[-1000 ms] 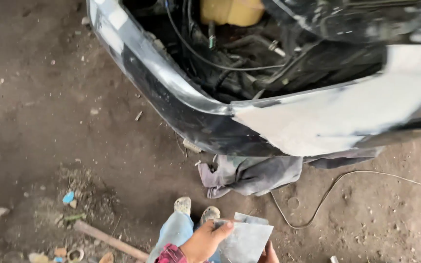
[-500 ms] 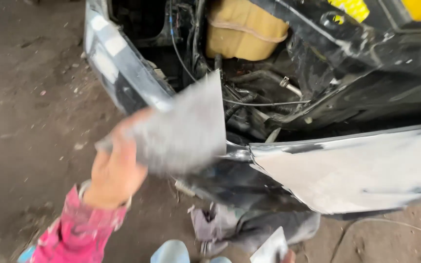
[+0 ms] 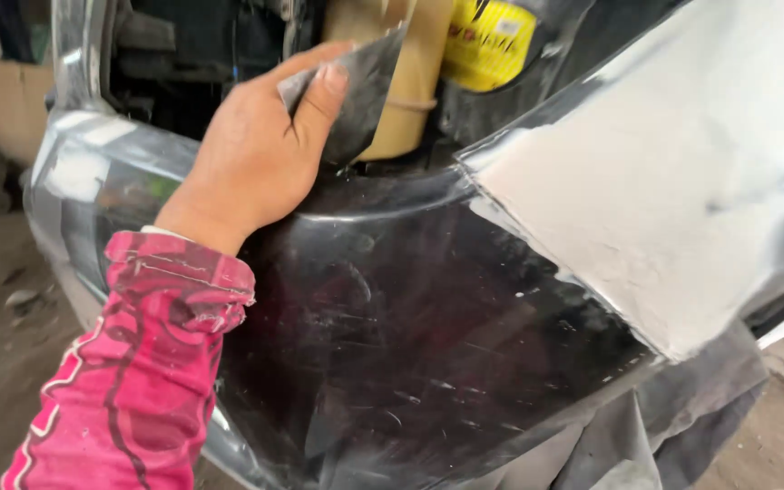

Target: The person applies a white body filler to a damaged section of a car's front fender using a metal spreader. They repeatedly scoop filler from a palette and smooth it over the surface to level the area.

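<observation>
My left hand (image 3: 251, 159), fingers (image 3: 319, 100) clamped on grey sandpaper (image 3: 360, 86), hovers above the black bumper (image 3: 392, 327), whose white filler patch (image 3: 628, 209) looks unsanded.

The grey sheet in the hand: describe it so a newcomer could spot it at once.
Start at the glossy black car panel with its pale sanded patch. Above its top edge, the left hand in a pink sleeve pinches a thin, flexible grey sheet. Unlike the rigid beige tank behind it, it is flat, dull and curled.
</observation>
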